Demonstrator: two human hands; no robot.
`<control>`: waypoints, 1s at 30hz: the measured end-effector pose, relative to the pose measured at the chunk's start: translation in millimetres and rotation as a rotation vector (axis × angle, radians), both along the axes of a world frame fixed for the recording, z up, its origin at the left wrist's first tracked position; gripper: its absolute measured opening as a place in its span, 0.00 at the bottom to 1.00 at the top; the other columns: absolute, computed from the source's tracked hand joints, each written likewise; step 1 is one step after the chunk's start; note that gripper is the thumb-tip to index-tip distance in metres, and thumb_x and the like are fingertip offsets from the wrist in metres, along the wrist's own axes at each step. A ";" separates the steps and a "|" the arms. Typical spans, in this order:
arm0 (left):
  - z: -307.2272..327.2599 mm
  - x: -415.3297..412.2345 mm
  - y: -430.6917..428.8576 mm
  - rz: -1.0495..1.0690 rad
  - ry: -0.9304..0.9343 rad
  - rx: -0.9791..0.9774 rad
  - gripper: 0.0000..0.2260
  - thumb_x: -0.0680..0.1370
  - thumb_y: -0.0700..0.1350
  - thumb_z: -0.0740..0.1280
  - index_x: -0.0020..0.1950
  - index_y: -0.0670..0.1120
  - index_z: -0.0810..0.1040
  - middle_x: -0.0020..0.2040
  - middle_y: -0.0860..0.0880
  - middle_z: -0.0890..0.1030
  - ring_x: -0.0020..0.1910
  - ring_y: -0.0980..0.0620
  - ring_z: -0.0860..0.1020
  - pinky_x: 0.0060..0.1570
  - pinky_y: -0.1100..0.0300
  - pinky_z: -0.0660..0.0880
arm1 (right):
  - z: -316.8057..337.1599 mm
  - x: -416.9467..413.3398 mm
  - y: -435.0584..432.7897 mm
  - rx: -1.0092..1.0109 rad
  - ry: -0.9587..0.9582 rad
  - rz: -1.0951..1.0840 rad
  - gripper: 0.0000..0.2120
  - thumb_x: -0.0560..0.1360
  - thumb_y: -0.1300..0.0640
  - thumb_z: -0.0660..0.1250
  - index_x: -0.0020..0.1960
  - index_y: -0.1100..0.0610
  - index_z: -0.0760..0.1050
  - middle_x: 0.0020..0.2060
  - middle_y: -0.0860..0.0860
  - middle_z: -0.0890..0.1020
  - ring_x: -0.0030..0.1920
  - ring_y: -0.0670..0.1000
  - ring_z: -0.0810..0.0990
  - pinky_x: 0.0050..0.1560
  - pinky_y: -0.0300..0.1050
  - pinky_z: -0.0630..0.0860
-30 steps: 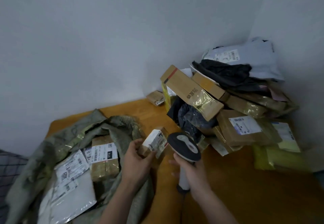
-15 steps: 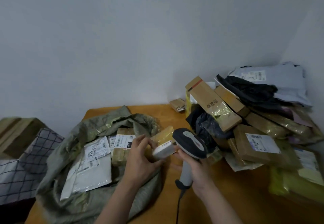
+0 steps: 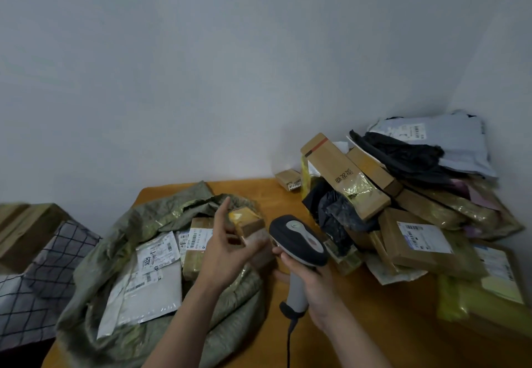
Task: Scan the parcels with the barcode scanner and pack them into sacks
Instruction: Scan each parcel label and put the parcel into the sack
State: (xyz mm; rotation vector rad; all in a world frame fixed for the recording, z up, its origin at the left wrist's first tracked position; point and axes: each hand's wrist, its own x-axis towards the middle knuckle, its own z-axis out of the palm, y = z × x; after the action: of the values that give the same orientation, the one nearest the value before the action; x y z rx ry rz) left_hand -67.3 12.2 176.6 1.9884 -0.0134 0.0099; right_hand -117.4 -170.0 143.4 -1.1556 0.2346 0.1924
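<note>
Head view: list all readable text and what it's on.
"5025": white label on the flat mailer in the sack.
Tag on the small brown box: digits, too blurred to trust.
Long carton: printed characters, unreadable.
Other shipping labels: print too small.

Olive sack (image 3: 92, 267) lying open and crumpled — labelled parcels (image 3: 149, 287) resting inside — small taped parcel (image 3: 250, 228) tilting over its mouth, grey-black barcode scanner (image 3: 299, 241) standing handle-down just beside it, heaped parcels (image 3: 414, 241) leaning together at right.
</note>
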 end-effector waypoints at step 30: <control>-17.4 33.1 54.0 0.103 -0.011 -0.303 0.20 0.75 0.34 0.75 0.59 0.54 0.76 0.56 0.46 0.84 0.52 0.42 0.85 0.46 0.44 0.85 | 5.5 10.1 36.9 -0.334 -0.009 0.093 0.22 0.78 0.53 0.73 0.28 0.55 0.72 0.25 0.56 0.72 0.25 0.52 0.71 0.31 0.44 0.71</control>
State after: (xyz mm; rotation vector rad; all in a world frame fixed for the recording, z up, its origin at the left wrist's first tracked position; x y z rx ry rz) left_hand -34.2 66.2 159.2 1.6839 0.0798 0.0847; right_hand -107.3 -133.1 148.9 -1.5006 0.2100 0.2357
